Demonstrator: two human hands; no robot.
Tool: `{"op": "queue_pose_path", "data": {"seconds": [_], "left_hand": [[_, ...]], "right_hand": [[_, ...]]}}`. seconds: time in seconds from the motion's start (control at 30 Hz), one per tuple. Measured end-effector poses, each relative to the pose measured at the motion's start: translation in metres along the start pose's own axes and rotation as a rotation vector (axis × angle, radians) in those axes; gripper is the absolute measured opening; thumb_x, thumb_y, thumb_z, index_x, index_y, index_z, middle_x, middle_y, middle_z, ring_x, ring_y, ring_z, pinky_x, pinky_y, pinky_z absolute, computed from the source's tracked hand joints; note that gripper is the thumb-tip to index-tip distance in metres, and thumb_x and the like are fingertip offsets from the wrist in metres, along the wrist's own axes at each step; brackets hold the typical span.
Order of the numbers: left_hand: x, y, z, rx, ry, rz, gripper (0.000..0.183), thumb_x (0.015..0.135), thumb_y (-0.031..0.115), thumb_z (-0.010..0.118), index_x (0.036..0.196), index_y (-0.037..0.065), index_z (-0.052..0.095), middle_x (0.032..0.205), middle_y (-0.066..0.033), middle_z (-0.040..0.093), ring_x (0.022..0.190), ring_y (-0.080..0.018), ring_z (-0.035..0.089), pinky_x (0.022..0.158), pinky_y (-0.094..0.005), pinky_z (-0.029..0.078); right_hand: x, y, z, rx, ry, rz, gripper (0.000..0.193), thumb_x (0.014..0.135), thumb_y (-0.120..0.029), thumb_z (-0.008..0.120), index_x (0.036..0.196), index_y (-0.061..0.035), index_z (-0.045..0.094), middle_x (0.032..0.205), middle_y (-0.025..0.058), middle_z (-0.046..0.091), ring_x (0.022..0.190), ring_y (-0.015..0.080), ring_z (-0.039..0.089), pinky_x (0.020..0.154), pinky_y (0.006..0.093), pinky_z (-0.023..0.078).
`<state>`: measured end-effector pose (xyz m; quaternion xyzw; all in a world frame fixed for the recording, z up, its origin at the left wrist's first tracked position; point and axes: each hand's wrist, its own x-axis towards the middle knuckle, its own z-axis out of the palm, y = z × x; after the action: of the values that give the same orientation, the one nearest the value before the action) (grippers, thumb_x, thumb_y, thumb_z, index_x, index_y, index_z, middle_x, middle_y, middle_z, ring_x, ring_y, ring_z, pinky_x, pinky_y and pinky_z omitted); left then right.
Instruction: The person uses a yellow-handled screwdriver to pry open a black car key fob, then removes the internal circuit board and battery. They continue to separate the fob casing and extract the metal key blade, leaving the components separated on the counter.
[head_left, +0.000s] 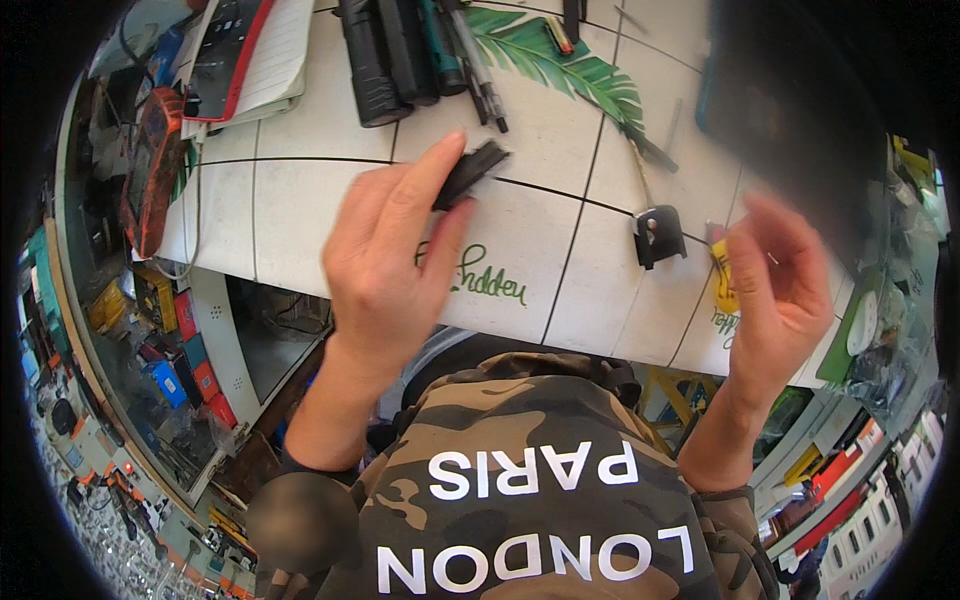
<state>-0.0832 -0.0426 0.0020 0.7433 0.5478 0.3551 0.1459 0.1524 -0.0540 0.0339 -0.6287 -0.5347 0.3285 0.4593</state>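
Note:
My left hand (385, 240) is closed, with a small oblong black plastic piece (472, 174) pinched between thumb and fingers above the tabletop. To the right lies a black plastic cap-like part (659, 238) with a round mark on its face, touched by neither hand. My right hand (783, 275) is over the right end of the table, its fingers loosely curled and the thumb apart from them. Motion smears its fingertips, and a tiny glint shows between the fingers. Next to that thumb is a small yellow item (724, 275), partly covered by the hand.
Several dark tool handles and pens (400, 60) lie at the far side of the white tiled tabletop (540, 240). A notebook (275, 75) and red-edged device (228, 60) are far left, beside an orange-black tool (153, 170). A large dark object (790, 110) blocks the far right.

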Motion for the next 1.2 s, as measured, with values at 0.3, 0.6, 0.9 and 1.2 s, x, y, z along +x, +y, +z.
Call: {"op": "queue_pose_path", "data": {"seconds": [0.3, 0.6, 0.9, 1.2], "left_hand": [[-0.015, -0.009, 0.004, 0.212, -0.103, 0.225, 0.045, 0.059, 0.015, 0.076, 0.103, 0.014, 0.069, 0.101, -0.0084, 0.06, 0.087, -0.0233, 0.057, 0.087, -0.047, 0.045], [0.01, 0.039, 0.018, -0.606, -0.297, -0.174, 0.037, 0.077, 0.015, 0.07, 0.11, 0.0, 0.061, 0.094, -0.0105, 0.061, 0.081, -0.0181, 0.057, 0.07, -0.0275, 0.048], [0.024, 0.053, 0.052, -1.446, -0.462, -0.698, 0.04, 0.087, 0.027, 0.063, 0.115, 0.0, 0.054, 0.099, -0.0064, 0.061, 0.089, -0.012, 0.057, 0.078, -0.026, 0.047], [0.027, 0.054, 0.055, -1.48, -0.461, -0.691, 0.039, 0.093, 0.031, 0.052, 0.111, -0.003, 0.058, 0.095, -0.0087, 0.064, 0.081, -0.0124, 0.062, 0.069, -0.0261, 0.051]], "right_hand": [[-0.012, 0.01, 0.009, -0.638, -0.21, -0.316, 0.054, 0.059, -0.008, 0.077, 0.109, -0.0046, 0.059, 0.098, 0.0103, 0.057, 0.083, 0.0259, 0.053, 0.07, 0.0322, 0.045], [-0.014, 0.001, 0.003, 0.028, -0.088, 0.075, 0.045, 0.071, -0.003, 0.071, 0.112, 0.0011, 0.054, 0.102, 0.0069, 0.06, 0.086, 0.0114, 0.054, 0.072, 0.0232, 0.043], [-0.021, 0.002, 0.011, 0.705, -0.179, 0.296, 0.03, 0.088, -0.013, 0.059, 0.11, 0.006, 0.05, 0.097, 0.0138, 0.063, 0.084, 0.0189, 0.064, 0.078, 0.0296, 0.052], [-0.016, 0.006, 0.006, 1.001, -0.253, 0.544, 0.038, 0.097, -0.026, 0.039, 0.112, 0.0082, 0.047, 0.095, 0.0217, 0.062, 0.077, 0.0277, 0.067, 0.071, 0.0356, 0.057]]}}
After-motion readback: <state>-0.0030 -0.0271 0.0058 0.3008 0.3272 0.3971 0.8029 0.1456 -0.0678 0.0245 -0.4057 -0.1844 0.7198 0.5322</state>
